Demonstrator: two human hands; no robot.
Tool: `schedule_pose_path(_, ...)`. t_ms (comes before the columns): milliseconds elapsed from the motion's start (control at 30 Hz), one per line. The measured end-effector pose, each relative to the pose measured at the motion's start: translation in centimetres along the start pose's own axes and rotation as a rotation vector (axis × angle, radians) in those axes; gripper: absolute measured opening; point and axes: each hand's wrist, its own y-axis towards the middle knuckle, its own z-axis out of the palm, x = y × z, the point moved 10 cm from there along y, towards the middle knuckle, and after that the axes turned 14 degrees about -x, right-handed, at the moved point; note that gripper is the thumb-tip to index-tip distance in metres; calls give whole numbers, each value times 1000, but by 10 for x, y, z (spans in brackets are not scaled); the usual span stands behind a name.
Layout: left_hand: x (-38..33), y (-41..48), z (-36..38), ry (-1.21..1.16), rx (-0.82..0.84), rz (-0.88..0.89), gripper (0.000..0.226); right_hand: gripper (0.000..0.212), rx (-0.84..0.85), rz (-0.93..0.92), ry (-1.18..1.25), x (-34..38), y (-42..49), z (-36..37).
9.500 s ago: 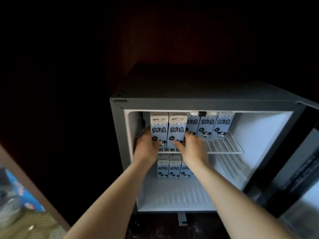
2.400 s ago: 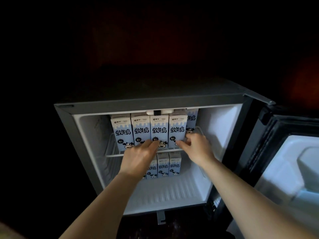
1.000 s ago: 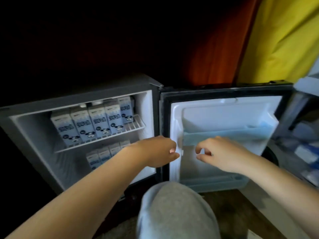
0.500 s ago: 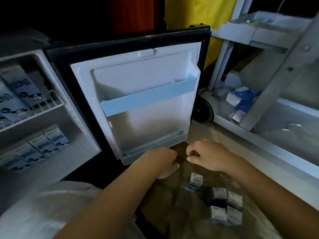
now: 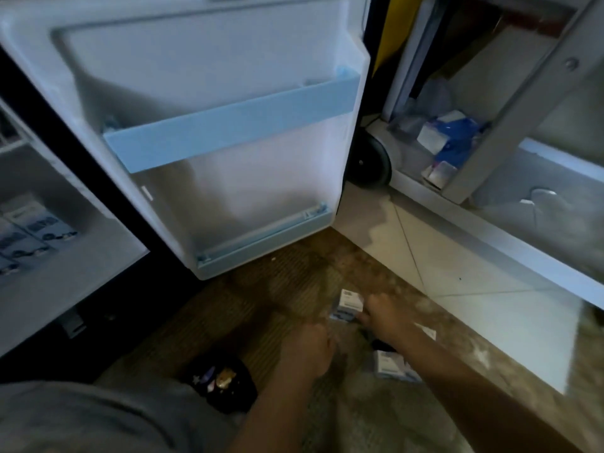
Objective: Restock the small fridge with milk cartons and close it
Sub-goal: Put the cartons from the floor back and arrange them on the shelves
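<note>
Dim floor (image 5: 457, 276) runs under me, with a dark patterned mat (image 5: 261, 305) on my side and pale tile past its right edge, toward a grey trolley (image 5: 483, 178). On the mat, just below the bottom corner of the open fridge door (image 5: 212, 76), stand the milk cartons left to load. The front carton (image 5: 350, 301) is the one that matters. It sits just left of my right hand (image 5: 382, 313) and slightly ahead of it, so close that the thumb side looks to touch its right face. The blur keeps me from telling whether my fingers have closed on it or only lie beside it. It seems to stand upright, long axis rising from the mat, top panel turned up at me. My left hand (image 5: 309, 349) hangs back and to the left of that carton, fingers curled in and holding nothing I can see, and it is plainly the farther of the two. The other cartons (image 5: 389, 362) stand under and beside my right forearm, partly hidden by it. The fridge (image 5: 65, 282) is away to my left, its stocked cartons (image 5: 29, 230) showing at the left edge of view. I judge the pick belongs to the right hand, taking the carton by its sides from above. A long carry leftward round the door's inner edge would follow. The door is not yet shut.
</note>
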Motion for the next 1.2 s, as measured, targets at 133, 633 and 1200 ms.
schedule_pose_path(133, 9, 2, 23, -46, 59, -35, 38, 54, -32, -29, -34, 4, 9, 18)
schedule_pose_path(633, 25, -3, 3, -98, 22, -45, 36, 42, -25, -25, 289, 23, 5, -10)
schedule_pose_path(1200, 0, -55, -167, -464, -386, 130, 43, 21, -232, -618, 520, 150, -86, -234)
